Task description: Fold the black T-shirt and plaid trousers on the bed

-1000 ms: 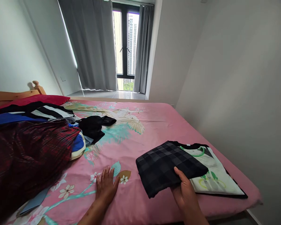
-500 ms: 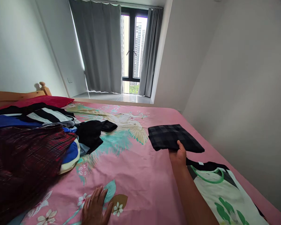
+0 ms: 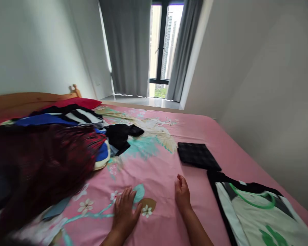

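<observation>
My left hand [image 3: 126, 210] lies flat on the pink flowered bedsheet [image 3: 161, 218], fingers spread and nothing in them. Just above the sheet, my right hand [image 3: 182, 195] is empty, its fingers loosely bent and not closed. Beyond it a dark checked garment [image 3: 198, 156], folded into a flat rectangle, rests on the bed, apart from the hand. To the right lies a white T-shirt with a green collar and green print [image 3: 259, 212], spread over a black garment [image 3: 219, 177].
A heap of clothes covers the bed's left side, with a dark red plaid garment [image 3: 48, 157] in front and a black garment [image 3: 120, 135] at its edge. Behind are a red pillow [image 3: 79, 101] and wooden headboard [image 3: 28, 100]. A wall [image 3: 269, 85] borders the right side.
My right hand has let go of the folded dark checked garment, now lying on the bed, and has drawn back toward me. The view has turned left; my left hand stays on the sheet.
</observation>
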`<state>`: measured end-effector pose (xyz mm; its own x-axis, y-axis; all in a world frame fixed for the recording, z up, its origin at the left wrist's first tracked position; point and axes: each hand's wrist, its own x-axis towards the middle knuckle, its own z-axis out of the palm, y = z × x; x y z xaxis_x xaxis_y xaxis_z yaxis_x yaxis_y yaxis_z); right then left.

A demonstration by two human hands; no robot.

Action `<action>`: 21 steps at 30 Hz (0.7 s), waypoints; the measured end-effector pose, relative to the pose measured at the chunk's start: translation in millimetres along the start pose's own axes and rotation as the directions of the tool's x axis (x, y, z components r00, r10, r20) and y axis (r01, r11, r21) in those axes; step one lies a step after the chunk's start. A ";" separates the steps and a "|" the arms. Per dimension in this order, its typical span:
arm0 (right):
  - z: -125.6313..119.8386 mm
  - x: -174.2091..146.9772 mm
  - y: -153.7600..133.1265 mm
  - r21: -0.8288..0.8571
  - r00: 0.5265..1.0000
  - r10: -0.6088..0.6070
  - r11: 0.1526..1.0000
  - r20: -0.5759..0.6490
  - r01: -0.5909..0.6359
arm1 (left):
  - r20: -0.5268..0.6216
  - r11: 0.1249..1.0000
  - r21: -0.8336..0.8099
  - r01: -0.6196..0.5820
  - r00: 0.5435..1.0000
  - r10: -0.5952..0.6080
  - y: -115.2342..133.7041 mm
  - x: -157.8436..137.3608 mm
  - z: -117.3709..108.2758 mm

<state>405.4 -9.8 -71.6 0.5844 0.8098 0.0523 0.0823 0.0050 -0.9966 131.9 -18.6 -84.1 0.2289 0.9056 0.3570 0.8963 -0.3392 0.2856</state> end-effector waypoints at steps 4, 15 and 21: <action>43.6 -62.0 10.8 -0.637 0.957 -0.225 0.714 0.185 0.291 | 0.045 0.995 -0.082 0.050 0.998 -0.047 5.8 -10.9 -9.9; 107.1 -155.3 6.0 -0.712 0.828 -0.313 0.423 0.465 0.560 | -0.066 0.859 -0.471 0.200 0.963 -0.260 5.2 -22.1 -22.2; 102.9 -156.1 -1.6 -0.791 0.818 -0.268 0.230 0.509 0.567 | -0.353 0.916 -0.399 0.047 0.914 -0.201 -35.4 -37.8 -72.3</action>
<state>230.9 -75.9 -84.8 0.0456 0.9596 0.2775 0.9888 -0.0039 -0.1492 64.1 -59.2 -43.5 -0.1048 0.8055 0.5833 0.6801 -0.3699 0.6330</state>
